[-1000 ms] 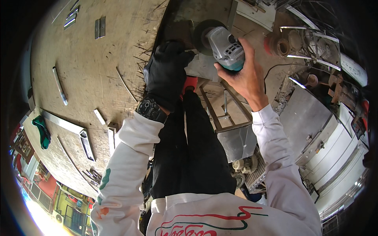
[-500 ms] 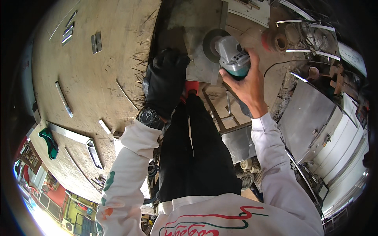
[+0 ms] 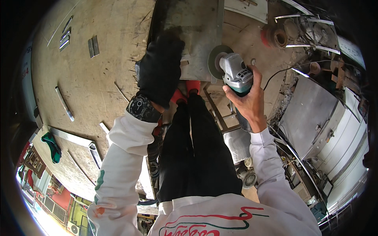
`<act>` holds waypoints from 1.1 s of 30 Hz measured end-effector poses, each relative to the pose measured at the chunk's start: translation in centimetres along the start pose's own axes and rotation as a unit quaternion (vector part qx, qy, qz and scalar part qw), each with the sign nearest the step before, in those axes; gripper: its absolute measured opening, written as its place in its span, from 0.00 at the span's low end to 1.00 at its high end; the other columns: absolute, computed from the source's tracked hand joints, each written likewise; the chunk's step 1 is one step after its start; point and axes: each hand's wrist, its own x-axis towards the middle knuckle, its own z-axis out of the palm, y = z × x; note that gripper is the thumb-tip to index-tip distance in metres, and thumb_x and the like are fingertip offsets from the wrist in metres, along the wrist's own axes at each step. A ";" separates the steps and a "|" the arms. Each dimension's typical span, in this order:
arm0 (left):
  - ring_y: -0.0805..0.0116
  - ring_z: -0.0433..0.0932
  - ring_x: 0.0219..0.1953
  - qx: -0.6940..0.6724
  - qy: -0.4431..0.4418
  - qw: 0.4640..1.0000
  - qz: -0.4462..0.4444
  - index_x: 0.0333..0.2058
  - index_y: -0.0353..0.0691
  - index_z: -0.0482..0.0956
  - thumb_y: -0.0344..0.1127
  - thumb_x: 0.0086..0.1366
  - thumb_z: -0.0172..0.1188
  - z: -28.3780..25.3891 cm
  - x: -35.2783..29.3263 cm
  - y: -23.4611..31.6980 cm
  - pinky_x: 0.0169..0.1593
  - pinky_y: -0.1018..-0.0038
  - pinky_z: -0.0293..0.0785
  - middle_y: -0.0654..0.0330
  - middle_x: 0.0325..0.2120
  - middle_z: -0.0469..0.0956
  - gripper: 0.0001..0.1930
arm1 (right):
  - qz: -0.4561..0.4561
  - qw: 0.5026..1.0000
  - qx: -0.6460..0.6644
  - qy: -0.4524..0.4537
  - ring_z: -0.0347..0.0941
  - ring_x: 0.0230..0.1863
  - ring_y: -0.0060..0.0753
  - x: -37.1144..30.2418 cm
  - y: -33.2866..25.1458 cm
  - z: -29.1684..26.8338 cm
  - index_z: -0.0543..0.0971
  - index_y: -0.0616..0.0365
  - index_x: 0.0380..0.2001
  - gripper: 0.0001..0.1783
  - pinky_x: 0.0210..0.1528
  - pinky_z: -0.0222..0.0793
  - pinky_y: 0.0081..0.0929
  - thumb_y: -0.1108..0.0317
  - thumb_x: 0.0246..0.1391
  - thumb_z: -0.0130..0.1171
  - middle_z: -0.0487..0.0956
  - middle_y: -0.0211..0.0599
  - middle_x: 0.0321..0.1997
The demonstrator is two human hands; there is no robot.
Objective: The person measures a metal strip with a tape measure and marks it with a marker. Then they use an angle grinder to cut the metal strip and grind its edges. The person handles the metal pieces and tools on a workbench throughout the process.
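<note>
My right hand (image 3: 250,103), bare, is wrapped round an angle grinder (image 3: 237,74) with a grey head and a teal body. Its round disc (image 3: 214,65) stands on edge beside the rim of a grey sheet-metal surface (image 3: 202,37); I cannot tell whether they touch. On the left, my left hand (image 3: 160,63) wears a black glove and is closed at the edge of the wooden bench (image 3: 114,35). A small pale piece (image 3: 184,63) shows beside the glove; whatever the fingers hold is hidden. A black watch (image 3: 141,108) sits on my left wrist.
Metal strips (image 3: 64,103), a hinge-like plate (image 3: 93,46) and a green cloth (image 3: 51,147) lie on the bench. A dark cord (image 3: 277,76) runs off to the right. Below are a metal frame (image 3: 215,112) and my red shoes (image 3: 193,85). A metal panel (image 3: 307,114) leans at right.
My right hand has brought the grinder slightly nearer to me and to the right, away from the glove. My gloved left hand has shifted a little left and farther off.
</note>
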 end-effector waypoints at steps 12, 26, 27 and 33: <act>0.52 0.80 0.48 0.076 -0.051 0.994 0.053 0.47 0.48 0.83 0.30 0.60 0.63 -0.8 0.0 0.0 0.47 0.59 0.83 0.59 0.48 0.79 0.15 | 0.035 0.993 0.050 -0.097 0.86 0.51 0.50 -0.1 -2.8 0.1 0.64 0.54 0.68 0.48 0.55 0.80 0.43 0.59 0.50 0.83 0.84 0.52 0.51; 0.51 0.81 0.47 0.069 -0.069 0.993 0.060 0.43 0.46 0.85 0.30 0.59 0.65 -1.2 0.4 0.1 0.47 0.58 0.82 0.58 0.43 0.79 0.12 | -0.060 0.996 0.003 -0.060 0.86 0.45 0.63 -0.3 -2.8 2.4 0.61 0.50 0.69 0.52 0.45 0.84 0.51 0.55 0.49 0.82 0.85 0.55 0.48; 0.51 0.81 0.47 0.065 -0.068 0.994 0.062 0.43 0.47 0.85 0.29 0.59 0.65 -1.2 0.5 0.0 0.47 0.58 0.82 0.58 0.43 0.79 0.13 | -0.060 0.996 0.001 -0.065 0.87 0.45 0.63 -0.6 -2.9 2.3 0.61 0.50 0.69 0.52 0.45 0.85 0.51 0.55 0.49 0.82 0.85 0.55 0.48; 0.51 0.81 0.48 0.046 -0.049 0.995 0.069 0.43 0.48 0.86 0.27 0.57 0.64 -1.3 0.2 -0.2 0.47 0.57 0.82 0.59 0.45 0.81 0.14 | -0.051 0.996 0.023 -0.073 0.87 0.46 0.61 -1.4 -1.8 2.1 0.61 0.52 0.69 0.51 0.46 0.84 0.50 0.55 0.49 0.83 0.85 0.54 0.49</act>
